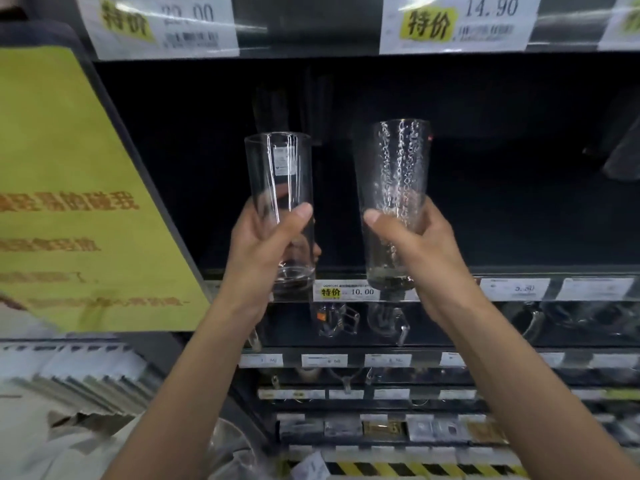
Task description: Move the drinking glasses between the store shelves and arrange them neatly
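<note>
Roughly mid-transfer; both glasses are in the air and neither is set down. Left hand (263, 237) grips the smooth clear straight-sided tall glass (280, 168) round its lower half, thumb across the near face, fingers curled behind; right hand (412, 244) grips the dimpled clear tapered tall glass (398, 161) the same way, thumb on the near side, low on the body. Both glasses are upright, side by side, apart from each other; their bases hang at about the level of the dark shelf front edge (540, 271) and its white price-tag strip (346, 292); the bases look clear of the shelf, not resting on it, though from this angle that is a judgement. Behind them is the dark middle bay; too dark to tell whether other tall glasses stand in there; a dim dark shape (620, 157) sits far right, unidentifiable. Clear handled glass mugs (337, 320) sit on the next shelf down; a large yellow-green paper sign (69, 188) hangs at left; a white price card reading 14.90 (457, 22) is on the shelf above.

Progress, judged: pick-up is done for this pair; placing and arranging are not yet done. Left to do: carry both in over the edge, set them down upright, line them up in a row; how many more glasses remain to move cannot be told. The two are different styles, so they likely belong in separate rows.
</note>
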The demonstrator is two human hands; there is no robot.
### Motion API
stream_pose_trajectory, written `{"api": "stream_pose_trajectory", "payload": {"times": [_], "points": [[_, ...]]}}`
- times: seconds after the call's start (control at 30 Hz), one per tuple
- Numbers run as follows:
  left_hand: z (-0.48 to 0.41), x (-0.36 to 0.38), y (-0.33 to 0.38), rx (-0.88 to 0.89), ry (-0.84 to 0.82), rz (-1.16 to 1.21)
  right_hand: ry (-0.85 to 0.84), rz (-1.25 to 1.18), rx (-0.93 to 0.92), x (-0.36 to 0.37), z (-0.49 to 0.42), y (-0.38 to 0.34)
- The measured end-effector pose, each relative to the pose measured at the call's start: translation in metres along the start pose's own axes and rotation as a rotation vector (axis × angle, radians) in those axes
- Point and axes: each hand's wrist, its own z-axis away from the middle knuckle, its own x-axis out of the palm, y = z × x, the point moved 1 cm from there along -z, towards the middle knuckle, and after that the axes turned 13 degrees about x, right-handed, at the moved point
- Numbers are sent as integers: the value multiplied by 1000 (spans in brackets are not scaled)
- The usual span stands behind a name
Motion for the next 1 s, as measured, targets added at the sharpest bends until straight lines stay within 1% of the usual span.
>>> {"api": "stream_pose_trajectory", "payload": {"times": [0.13, 0.4, 0.53, 0.7, 0.83, 0.93, 1.0], "points": [[-22, -5, -2, 35, 10, -58, -18, 12, -10, 12, -18, 0], [-47, -29, -22, 92, 55, -150, 14, -15, -18, 33, -64, 4], [-52, -38, -32, 71, 111, -128, 7, 27, -36, 50, -87, 3], [-57, -41, -42, 61, 130, -89, 9, 75, -59, 68, -119, 2], [-64, -41, -49, 21, 161, -52, 19, 108, -83, 77, -142, 2], [-68, -42, -53, -21, 193, -43, -21, 137, -43, 79, -163, 1], [-71, -42, -56, -37, 208, -40, -13, 172, -14, 81, -180, 1]]}}
